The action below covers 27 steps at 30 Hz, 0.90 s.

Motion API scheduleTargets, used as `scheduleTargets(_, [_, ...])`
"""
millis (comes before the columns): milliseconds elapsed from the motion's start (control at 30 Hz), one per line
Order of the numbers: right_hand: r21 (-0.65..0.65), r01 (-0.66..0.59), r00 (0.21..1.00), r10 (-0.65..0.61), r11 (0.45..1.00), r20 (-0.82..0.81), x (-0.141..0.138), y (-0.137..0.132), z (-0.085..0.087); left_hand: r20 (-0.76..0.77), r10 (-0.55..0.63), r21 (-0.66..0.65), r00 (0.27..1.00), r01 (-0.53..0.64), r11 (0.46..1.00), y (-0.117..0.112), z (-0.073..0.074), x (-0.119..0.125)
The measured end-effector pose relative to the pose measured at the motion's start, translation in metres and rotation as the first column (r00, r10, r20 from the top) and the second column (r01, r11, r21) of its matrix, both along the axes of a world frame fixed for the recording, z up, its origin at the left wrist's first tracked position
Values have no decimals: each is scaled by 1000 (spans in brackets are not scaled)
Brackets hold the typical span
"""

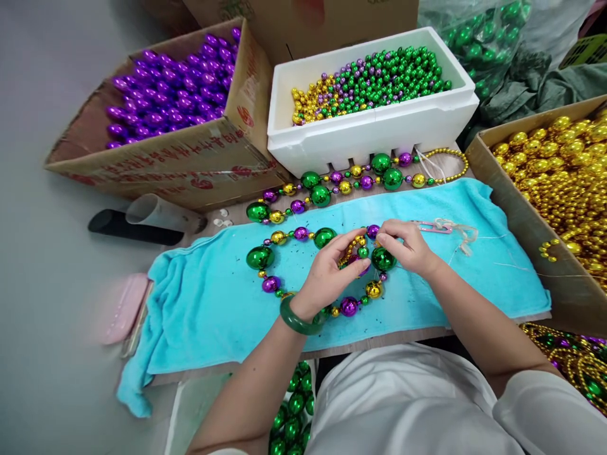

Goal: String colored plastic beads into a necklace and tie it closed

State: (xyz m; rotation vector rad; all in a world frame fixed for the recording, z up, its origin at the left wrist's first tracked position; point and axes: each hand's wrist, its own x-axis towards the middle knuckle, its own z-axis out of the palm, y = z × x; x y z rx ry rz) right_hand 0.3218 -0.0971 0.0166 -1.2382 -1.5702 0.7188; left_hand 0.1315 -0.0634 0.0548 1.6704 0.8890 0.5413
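A bead necklace (349, 306) of large and small green, gold and purple shiny beads lies in a loop on a turquoise towel (203, 303). My left hand (329, 268), with a green bangle (301, 317) at its wrist, curls around a part of the necklace where small gold beads show between thumb and fingers. My right hand (405, 246) is closed in a pinch at the necklace, between a purple bead and a large green bead (383, 258). What exactly lies between its fingertips is hidden. A pink needle-like tool (434, 227) with pale thread lies beyond the right wrist.
Another bead strand (321, 196) lies along the towel's far edge. Behind stand a cardboard box (190, 167) of purple beads and a white foam box (374, 129) of small mixed beads. A box (535, 253) of gold beads is at right. A pink case (126, 309) sits left.
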Motion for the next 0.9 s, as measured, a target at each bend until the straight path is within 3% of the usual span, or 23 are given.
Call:
scheduleTargets(467, [43,-12,999,10,999,36,-8,1,3,42,10,-33,999,-9,999,-1,-1,-1])
scheduleTargets(567, [10,58,997,-58,998,54,3,-1,-1,32,8,-19,999,-8,1000,-1,1,-3])
scheduleTargets(633, [-33,189,971,-182,981,152,18,-5,-6,21,8,-5,1000,-8,1000,-1,4,-6])
scheduleTargets(733, [-42,383,844,-331,923,422,43,-15,-16,22,13,38,1000,-14,999,-1,9,-11])
scheduleTargets(800, [10,410,784,-358,912,507,51,-22,-18,24,35,108,999,-38,993,0,11,-13])
scheduleTargets(900, [35,296,870,-285,954,402,38,-29,-9,8,98,262,995,-96,960,2,13,-12])
